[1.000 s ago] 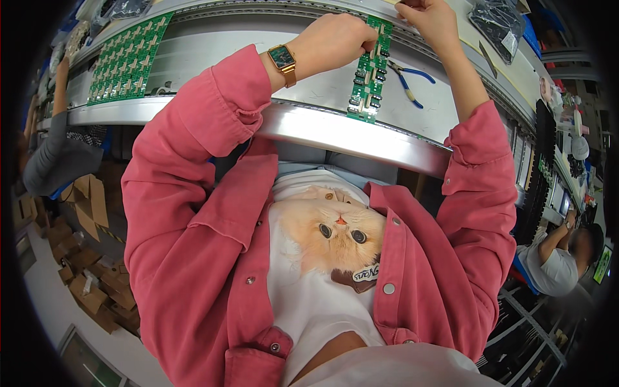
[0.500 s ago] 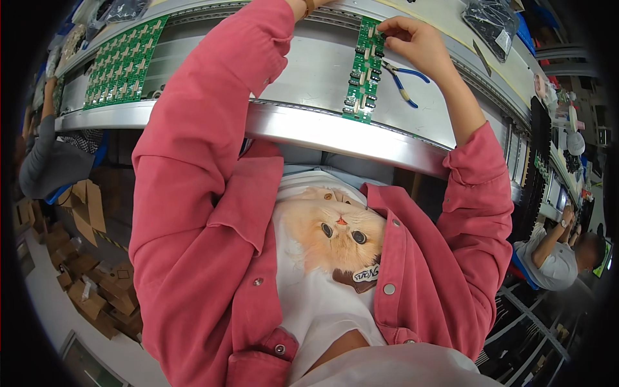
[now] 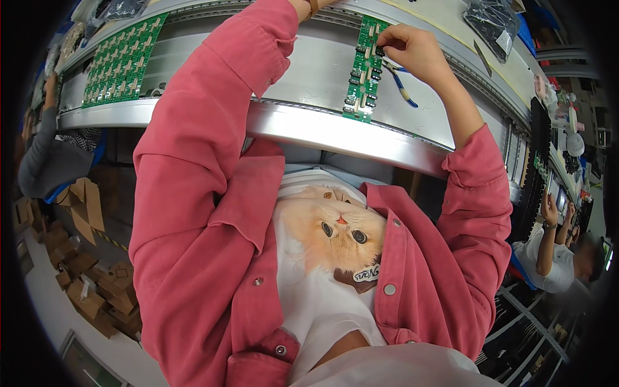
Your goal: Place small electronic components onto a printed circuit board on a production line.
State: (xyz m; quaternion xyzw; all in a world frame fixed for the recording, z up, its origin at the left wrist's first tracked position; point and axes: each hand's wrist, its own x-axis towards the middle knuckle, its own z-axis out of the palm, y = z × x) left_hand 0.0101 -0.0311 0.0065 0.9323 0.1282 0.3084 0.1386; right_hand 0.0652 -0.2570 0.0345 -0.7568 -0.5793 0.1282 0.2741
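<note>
My right hand [image 3: 416,53] is at the right edge of a narrow green circuit board [image 3: 365,71], its thumb and fingertips pinched together over the board's upper part. Whatever lies between those fingertips is too small to make out. Black components and pale connectors stand along this board, which spans the metal rails. Under and beside the right hand lie pliers [image 3: 405,92] with blue and yellow handles, partly covered by it. My left forearm reaches up past the top edge; only the banded wrist and base of my left hand [image 3: 324,2] show, and its fingers are out of the picture.
A larger green board panel [image 3: 122,61] rests across the rails at left. Tweezers [image 3: 482,58] and a dark plastic bag [image 3: 491,27] lie on the bench beyond. A metal rail [image 3: 303,126] runs along the near edge. Co-workers sit at both sides; cardboard boxes [image 3: 97,290] stand lower left.
My right hand has shifted slightly down along the board and now covers more of the pliers. My left wrist has moved a little to the right. At far right, a co-worker's arm has risen.
</note>
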